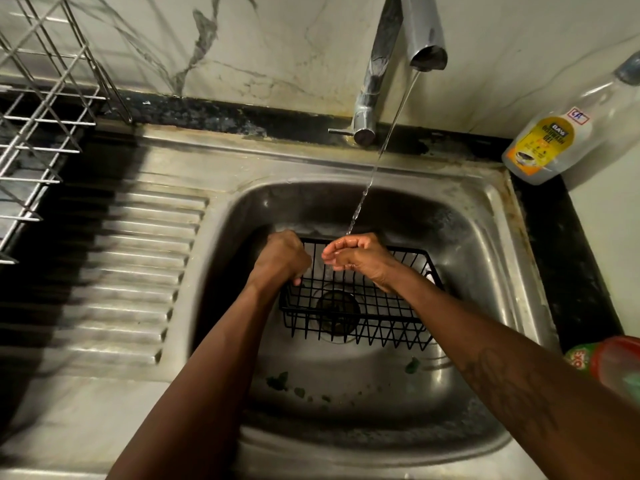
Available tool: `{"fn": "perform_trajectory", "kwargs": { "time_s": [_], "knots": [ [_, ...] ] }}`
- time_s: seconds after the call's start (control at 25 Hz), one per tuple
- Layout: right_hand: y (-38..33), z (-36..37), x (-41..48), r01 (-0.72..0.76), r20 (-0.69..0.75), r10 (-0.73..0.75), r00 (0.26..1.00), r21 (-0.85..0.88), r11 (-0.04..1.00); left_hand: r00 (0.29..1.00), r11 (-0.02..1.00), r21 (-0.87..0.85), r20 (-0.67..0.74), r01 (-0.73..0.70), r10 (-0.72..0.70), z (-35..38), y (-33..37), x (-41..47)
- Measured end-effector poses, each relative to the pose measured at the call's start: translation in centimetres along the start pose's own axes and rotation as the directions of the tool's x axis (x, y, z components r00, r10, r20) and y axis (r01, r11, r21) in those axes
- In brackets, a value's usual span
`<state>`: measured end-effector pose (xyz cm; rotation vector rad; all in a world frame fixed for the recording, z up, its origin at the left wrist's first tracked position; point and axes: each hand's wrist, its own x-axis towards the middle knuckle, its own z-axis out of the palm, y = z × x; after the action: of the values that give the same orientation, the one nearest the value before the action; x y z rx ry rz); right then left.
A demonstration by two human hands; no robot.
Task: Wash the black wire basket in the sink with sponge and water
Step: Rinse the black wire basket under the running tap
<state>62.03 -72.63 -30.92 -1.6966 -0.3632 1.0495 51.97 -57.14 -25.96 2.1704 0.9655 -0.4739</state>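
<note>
Partly hidden behind both wrists, the black wire basket [360,306] lies in the sink [485,237]; the left hand [282,258] grips its far-left rim, and the right hand [356,256] cups above it (contents unclear).

Black wire basket [381,304] in sink [485,244] — left hand [281,258] on rim

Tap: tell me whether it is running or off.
Running. A thin stream of water falls from the tap onto the right hand, over the black wire basket in the sink.
</note>
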Motion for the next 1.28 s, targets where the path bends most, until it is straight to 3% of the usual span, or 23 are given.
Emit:
{"fn": "perform_trajectory", "kwargs": {
  "time_s": [0.2,0.24,0.36,0.44,0.52,0.6,0.68,0.8,0.84,0.96,1.04,1.16,1.24,1.28],
  "knots": [
    [0.2,1.5,0.3,-0.11,0.123,0.172,0.977,-0.399,0.91,1.0,1.0,-0.009,0.008,0.012,-0.012,0.2,0.5,-0.2],
    [0.0,1.7,0.3,-0.099,0.103,0.152,0.983,-0.396,0.913,1.0,1.0,-0.018,0.009,0.001,-0.001,0.3,0.5,-0.2],
    [-1.2,2.4,0.6,0.002,-0.024,-0.002,1.0,-0.032,0.999,1.0,0.999,0.013,0.005,-0.03,0.03,0.3,0.4,-0.3],
    [-1.6,2.2,0.9,0.007,-0.023,-0.006,1.0,0.044,0.999,0.998,0.998,0.032,0.005,-0.057,0.056,0.1,0.5,-0.5],
    [-1.3,1.6,1.2,-0.013,0.06,0.023,0.998,-0.154,0.988,0.997,0.997,-0.023,0.003,-0.074,0.074,0.3,0.3,-0.2],
    [-1.0,1.4,1.1,-0.037,0.136,0.104,0.985,-0.426,0.904,0.999,0.998,-0.046,0.012,-0.045,0.045,0.4,0.5,-0.2],
    [-1.2,1.5,1.2,-0.066,0.093,0.14,0.986,-0.551,0.832,0.999,0.999,-0.036,0.022,-0.032,0.033,0.6,0.9,0.2],
    [-1.7,2.9,0.8,0.003,0.113,0.137,0.984,-0.78,0.626,0.997,0.999,0.0,0.059,-0.043,0.043,0.8,1.8,-0.1],
    [-1.8,3.0,0.7,0.014,0.12,0.134,0.984,-0.795,0.607,0.997,0.999,0.008,0.061,-0.053,0.053,1.1,1.9,-0.1],
    [-1.7,2.2,0.5,-0.064,-0.009,0.072,0.997,-0.593,0.803,0.993,0.996,-0.004,0.078,-0.091,0.091,1.4,2.3,-0.2],
    [-1.1,2.1,0.2,-0.041,-0.124,-0.021,0.992,-0.478,0.878,0.989,0.993,0.01,0.086,-0.121,0.12,1.5,2.5,-0.1],
    [0.3,2.1,-0.1,-0.049,-0.073,0.021,0.997,-0.416,0.908,0.988,0.992,-0.013,0.083,-0.129,0.129,1.5,2.7,0.1],
    [0.2,1.7,0.0,-0.099,0.034,0.13,0.991,-0.468,0.878,0.99,0.993,-0.019,0.071,-0.12,0.121,1.7,2.5,0.1],
    [-0.3,1.3,0.3,-0.096,0.018,0.118,0.993,-0.478,0.873,0.99,0.992,-0.026,0.059,-0.124,0.125,1.6,2.4,-0.1]
  ]
}}
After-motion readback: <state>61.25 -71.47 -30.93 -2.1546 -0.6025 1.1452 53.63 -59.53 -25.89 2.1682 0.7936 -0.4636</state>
